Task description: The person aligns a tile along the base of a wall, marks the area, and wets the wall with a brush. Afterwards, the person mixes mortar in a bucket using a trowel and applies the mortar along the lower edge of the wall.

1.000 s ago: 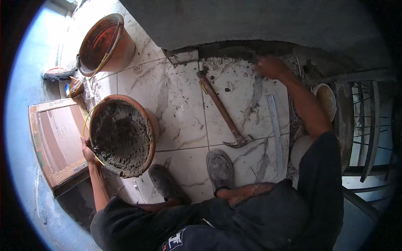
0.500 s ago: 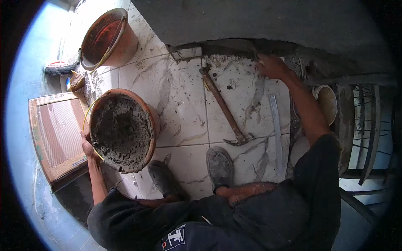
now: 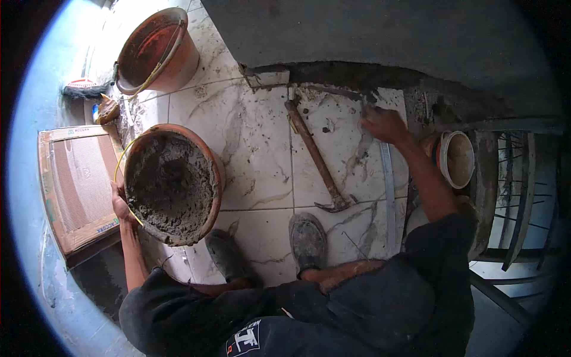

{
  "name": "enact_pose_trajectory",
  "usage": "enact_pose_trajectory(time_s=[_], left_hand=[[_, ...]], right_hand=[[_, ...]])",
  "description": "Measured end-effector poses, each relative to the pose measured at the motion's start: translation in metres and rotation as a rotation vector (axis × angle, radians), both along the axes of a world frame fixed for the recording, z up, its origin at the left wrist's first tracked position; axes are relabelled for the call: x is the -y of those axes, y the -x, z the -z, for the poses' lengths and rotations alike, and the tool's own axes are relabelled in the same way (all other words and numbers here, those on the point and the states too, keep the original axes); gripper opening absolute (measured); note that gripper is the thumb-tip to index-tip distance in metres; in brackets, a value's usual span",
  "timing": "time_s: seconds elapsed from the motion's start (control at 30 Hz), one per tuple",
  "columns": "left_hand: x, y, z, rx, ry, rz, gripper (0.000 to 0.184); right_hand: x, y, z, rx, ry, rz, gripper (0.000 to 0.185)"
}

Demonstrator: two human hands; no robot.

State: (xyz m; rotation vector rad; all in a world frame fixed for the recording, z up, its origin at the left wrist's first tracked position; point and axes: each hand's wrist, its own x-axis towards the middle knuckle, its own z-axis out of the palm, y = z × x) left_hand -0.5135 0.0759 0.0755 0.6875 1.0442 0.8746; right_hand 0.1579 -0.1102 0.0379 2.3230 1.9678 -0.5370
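My left hand (image 3: 121,205) grips the left side of a bucket (image 3: 219,178), with its fingers partly hidden. Grey wet mortar (image 3: 172,184) with a hollow in its middle fills that bucket. My right hand (image 3: 382,124) is closed around the handle of a trowel (image 3: 339,93), whose narrow dark blade points left, just in front of the mortar-lined gap (image 3: 357,74) under the grey slab. Between my hands a hammer (image 3: 318,157) with a wooden handle lies on the tiles, its head toward my feet.
A second orange bucket (image 3: 189,65) stands at the upper left. A cardboard-edged panel (image 3: 83,178) leans by the blue wall. To the right are a metal straightedge (image 3: 389,196), a small pail (image 3: 458,159) and metal bars (image 3: 520,196). Crumbs of mortar dot the marble-patterned tiles.
My right hand has drawn back from the gap toward me, bringing the trowel blade into sight over the tiles. My left hand stays on the bucket. The view has shifted slightly.
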Motion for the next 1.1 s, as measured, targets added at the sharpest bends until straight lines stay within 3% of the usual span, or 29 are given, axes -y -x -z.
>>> enact_pose_trajectory(time_s=[0.07, 0.13, 0.2, 0.3, 0.4, 0.5, 0.57, 0.63, 0.7, 0.83, 0.93, 1.0, 1.1], left_hand=[[-0.008, 0.024, 0.013, 0.009, -0.023, 0.066, 0.062], [-0.006, 0.017, 0.003, 0.018, -0.048, 0.147, 0.061], [0.007, -0.013, -0.012, -0.158, 0.0, -0.076, 0.06], [-0.007, 0.026, 0.017, -0.048, -0.056, -0.053, 0.059], [0.01, -0.018, -0.013, -0.151, 0.021, -0.128, 0.056], [-0.002, 0.006, 0.0, -0.165, 0.008, -0.102, 0.054], [-0.001, 0.006, -0.001, -0.139, -0.013, -0.04, 0.053], [0.006, -0.013, -0.012, -0.073, -0.028, -0.093, 0.051], [0.008, -0.014, -0.013, -0.089, -0.055, -0.041, 0.051], [0.01, -0.019, -0.02, -0.15, -0.017, -0.07, 0.052], [0.007, -0.019, -0.017, -0.144, 0.023, -0.096, 0.053], [0.011, -0.026, -0.019, -0.115, 0.042, -0.097, 0.054], [0.008, -0.017, -0.015, -0.15, 0.023, -0.094, 0.056]], right_hand=[[-0.032, 0.01, 0.021, -0.026, 0.026, 0.114, 0.053], [-0.046, -0.009, 0.008, -0.02, 0.023, 0.099, 0.053], [-0.052, -0.035, -0.008, 0.009, 0.003, 0.076, 0.053], [-0.028, -0.076, -0.016, -0.014, -0.015, 0.165, 0.053], [0.011, -0.1, -0.018, 0.177, -0.016, 0.117, 0.051], [0.028, -0.091, -0.026, 0.149, 0.037, 0.183, 0.05], [0.026, -0.052, -0.048, -0.107, 0.208, 0.26, 0.05], [0.023, -0.03, -0.007, 0.011, 0.029, 0.045, 0.049], [-0.004, -0.008, 0.037, 0.008, 0.07, 0.03, 0.05], [-0.043, -0.012, 0.016, 0.097, 0.081, 0.046, 0.051], [-0.031, -0.056, -0.013, 0.141, 0.061, 0.166, 0.052], [-0.011, -0.068, -0.025, 0.166, -0.07, 0.074, 0.053], [0.005, -0.072, -0.03, 0.187, 0.012, 0.082, 0.053]])
